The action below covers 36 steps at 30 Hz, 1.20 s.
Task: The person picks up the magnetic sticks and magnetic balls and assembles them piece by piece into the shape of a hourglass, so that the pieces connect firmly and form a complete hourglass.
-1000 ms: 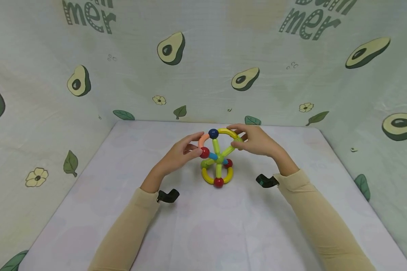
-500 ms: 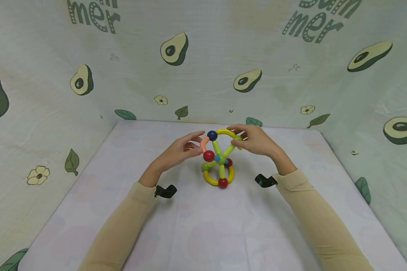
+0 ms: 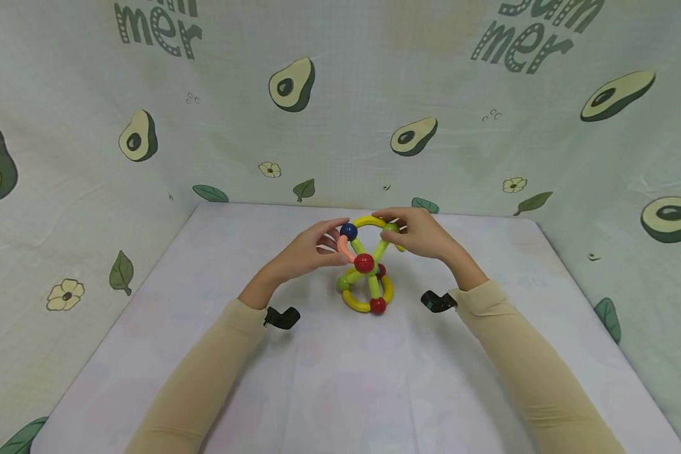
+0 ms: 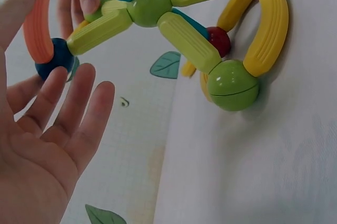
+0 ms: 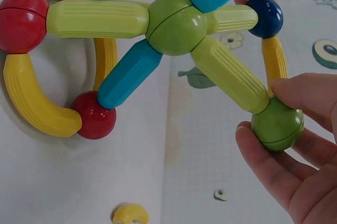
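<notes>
A ball-and-stick building toy (image 3: pixel 372 287) stands on the table between both hands. Its lower ring joins yellow curved sticks (image 4: pixel 268 29) to red and green balls, and straight lime and blue sticks meet at a green centre ball (image 5: pixel 176 23). My left hand (image 3: pixel 303 255) is at the upper left: its thumb touches the coral curved stick (image 4: pixel 38 21), and a forefinger reaches behind the dark blue ball (image 4: pixel 55 58). The other left fingers spread loosely. My right hand (image 3: pixel 422 233) pinches the upper green ball (image 5: pixel 278 124) between thumb and fingers.
A loose yellow curved piece (image 5: pixel 130 214) lies on the table behind the toy. The pale table (image 3: pixel 346 378) meets a cloth backdrop (image 3: pixel 340 139) printed with avocados and leaves, which rises at the back and sides. Dark wrist mounts (image 3: pixel 282 318) stick out from both sleeves.
The toy has turned, its near red ball swinging right and the dark blue ball shifting left. My right hand has moved slightly left with the green ball; my left fingers now reach the blue ball.
</notes>
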Motion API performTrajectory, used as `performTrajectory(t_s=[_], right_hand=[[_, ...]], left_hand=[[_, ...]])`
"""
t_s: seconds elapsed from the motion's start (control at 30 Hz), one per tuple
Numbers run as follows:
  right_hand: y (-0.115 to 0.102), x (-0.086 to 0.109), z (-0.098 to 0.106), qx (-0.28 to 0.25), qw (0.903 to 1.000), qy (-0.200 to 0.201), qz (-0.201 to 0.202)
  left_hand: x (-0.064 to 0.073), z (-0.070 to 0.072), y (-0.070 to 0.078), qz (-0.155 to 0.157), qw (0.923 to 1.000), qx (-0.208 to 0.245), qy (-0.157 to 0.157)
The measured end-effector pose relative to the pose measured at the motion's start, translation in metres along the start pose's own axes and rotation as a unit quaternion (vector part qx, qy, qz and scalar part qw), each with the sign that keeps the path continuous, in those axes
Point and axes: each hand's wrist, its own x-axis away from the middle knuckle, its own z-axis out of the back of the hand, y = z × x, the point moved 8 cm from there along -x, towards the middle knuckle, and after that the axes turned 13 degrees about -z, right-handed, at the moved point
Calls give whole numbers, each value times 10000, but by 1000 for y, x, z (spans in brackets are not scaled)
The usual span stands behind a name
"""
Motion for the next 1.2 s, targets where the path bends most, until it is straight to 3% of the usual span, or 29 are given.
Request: performTrajectory(t_s=[0.37,0.53,1.2], right_hand=[[-6,-5,-3,3,9997,34,229],[-14,-5,-3,36,9993,59,376],[-17,-5,-3,-75,9980,-60,622]], left_hand=[[-3,-6,0,-45,9995,134,-285],[-6,-7,6,-238,9989,-103,-392],[-7,-7,17,-212,9980,-398,-441]])
